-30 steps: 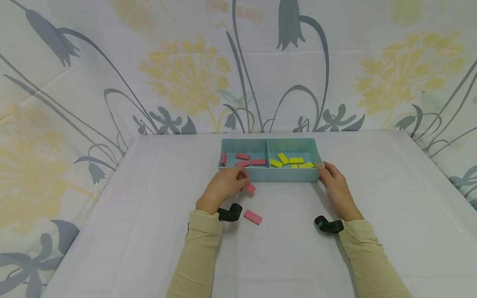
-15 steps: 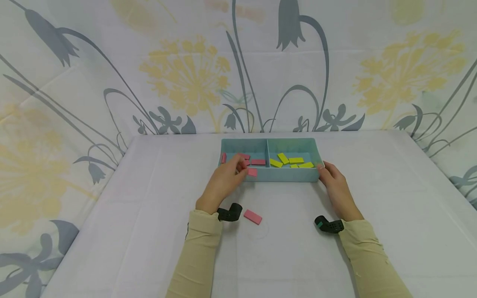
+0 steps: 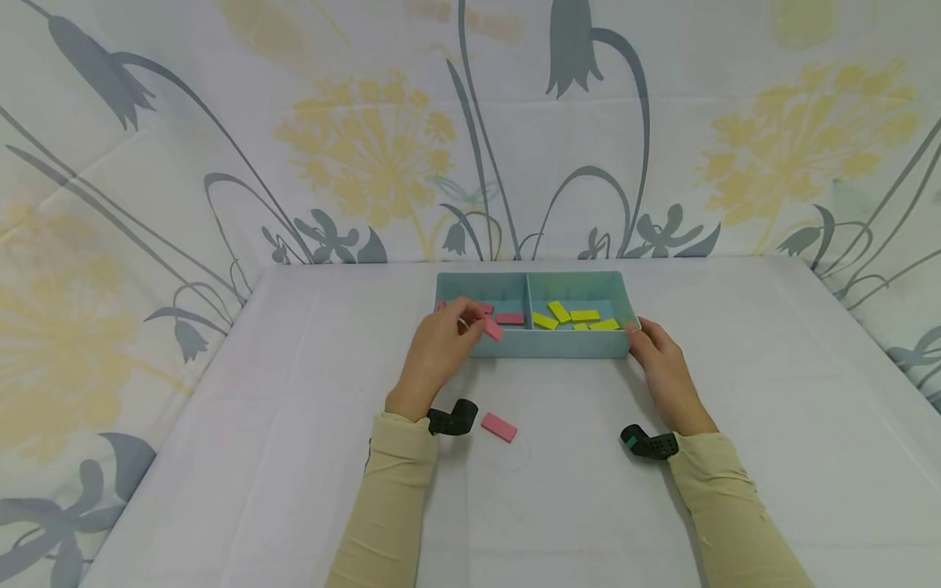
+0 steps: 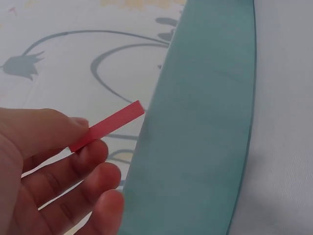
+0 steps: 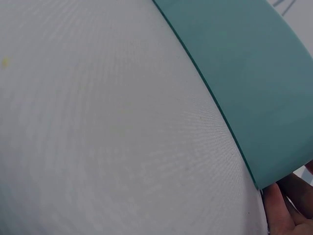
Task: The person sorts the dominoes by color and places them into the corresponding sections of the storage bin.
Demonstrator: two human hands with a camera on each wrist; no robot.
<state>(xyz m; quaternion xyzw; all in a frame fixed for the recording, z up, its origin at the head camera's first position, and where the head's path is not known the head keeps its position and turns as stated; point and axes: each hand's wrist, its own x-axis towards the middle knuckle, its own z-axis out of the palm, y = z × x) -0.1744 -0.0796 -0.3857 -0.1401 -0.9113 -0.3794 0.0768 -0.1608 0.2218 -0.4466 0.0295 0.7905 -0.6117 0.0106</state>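
Observation:
My left hand (image 3: 435,351) pinches a pink rectangular block (image 3: 492,328) between thumb and fingers, above the front rim of a teal two-compartment box (image 3: 559,345). In the left wrist view the pink block (image 4: 110,125) shows edge-on, its free end overlapping the box's rim. Several pink blocks (image 3: 510,318) lie in the left compartment, partly hidden by the hand. Several yellow blocks (image 3: 584,316) lie in the right one. My right hand (image 3: 667,380) grips the box's front right corner, with fingertips (image 5: 277,205) at the lower corner in the right wrist view.
Another pink block (image 3: 499,428) lies on the white tablecloth (image 3: 559,506) in front of the box, near the left wrist's black camera (image 3: 454,417). A flower-patterned cloth (image 3: 500,147) rises behind the table.
My left hand has lifted the pink block from in front of the box up to its front rim, turning it on the way. The right hand and the box have stayed put.

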